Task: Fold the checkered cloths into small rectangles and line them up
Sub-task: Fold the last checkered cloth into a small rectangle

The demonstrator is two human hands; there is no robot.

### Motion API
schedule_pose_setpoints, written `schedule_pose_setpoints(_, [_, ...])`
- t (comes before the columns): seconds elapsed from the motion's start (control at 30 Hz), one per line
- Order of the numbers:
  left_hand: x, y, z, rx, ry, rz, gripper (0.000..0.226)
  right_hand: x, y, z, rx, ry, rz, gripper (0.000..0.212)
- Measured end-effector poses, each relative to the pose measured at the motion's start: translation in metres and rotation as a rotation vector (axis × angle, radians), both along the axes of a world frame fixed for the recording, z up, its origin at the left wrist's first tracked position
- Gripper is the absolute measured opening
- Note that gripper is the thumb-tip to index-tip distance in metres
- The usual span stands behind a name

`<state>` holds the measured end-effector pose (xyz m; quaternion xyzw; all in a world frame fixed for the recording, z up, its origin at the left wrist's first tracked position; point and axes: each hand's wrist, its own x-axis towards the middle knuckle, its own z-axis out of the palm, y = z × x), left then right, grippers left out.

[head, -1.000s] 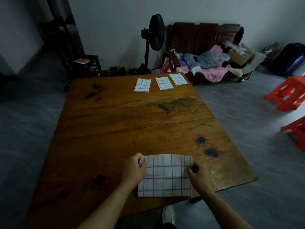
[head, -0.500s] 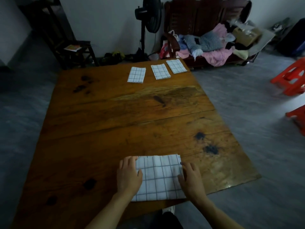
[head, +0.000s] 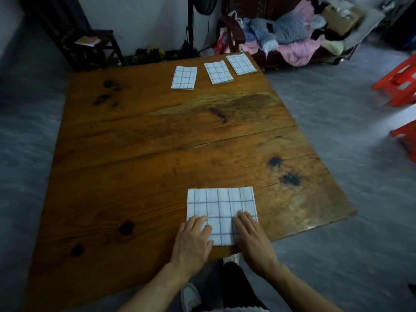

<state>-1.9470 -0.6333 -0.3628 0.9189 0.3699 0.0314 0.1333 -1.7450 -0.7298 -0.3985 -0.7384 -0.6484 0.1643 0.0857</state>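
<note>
We are pressing a partly folded checkered cloth [head: 221,212] flat at the near edge of the wooden counter [head: 157,143]. Our left hand [head: 193,239] is lying palm down on the cloth's near left corner, fingers straight and together, holding nothing; this grip is open and only pushing on the fabric. Our right hand [head: 249,237] is lying the same way on the near right part of the cloth, fingers stretched forward and flat, likewise an open grip resting on the cloth rather than pinching it. The cloth is reaching out beyond both sets of fingertips toward the middle of the counter, and a strip of it is showing between the two hands.

Three folded cloths are lying in a row along the far edge of the counter, well apart from our hands: the left folded cloth [head: 184,77], the middle folded cloth [head: 218,72] just beside it, and the right folded cloth [head: 241,64] at the far right corner. They are lying close together without touching.

Behind the counter a bench [head: 292,41] is carrying a heap of clothes, and red stools [head: 398,84] are standing on the floor to the right.
</note>
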Motion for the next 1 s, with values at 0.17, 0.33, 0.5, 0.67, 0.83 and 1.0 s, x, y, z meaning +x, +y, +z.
schedule_pose_setpoints(0.17, [-0.001,-0.004,0.002,0.005,-0.007,-0.031,0.029,-0.003,-0.004,0.005,0.025,0.018,-0.121,0.060])
schedule_pose_setpoints(0.33, [0.001,-0.010,-0.003,0.005,-0.001,-0.132,0.026,-0.003,-0.016,0.010,0.084,0.035,-0.158,0.050])
schedule_pose_setpoints(0.5, [0.006,-0.010,-0.007,-0.037,0.041,-0.117,0.043,0.006,-0.022,0.005,0.039,0.009,-0.155,0.052])
schedule_pose_setpoints(0.67, [0.007,-0.003,0.000,-0.027,0.040,-0.066,0.044,0.007,-0.020,0.009,-0.004,0.007,-0.168,0.057])
schedule_pose_setpoints(0.83, [0.020,-0.012,-0.005,-0.033,0.014,-0.182,0.037,0.001,-0.021,0.004,-0.037,0.018,-0.199,0.062])
schedule_pose_setpoints(1.0, [0.035,-0.002,-0.003,-0.059,0.006,-0.088,0.033,0.001,-0.022,0.001,-0.014,0.025,-0.223,0.053])
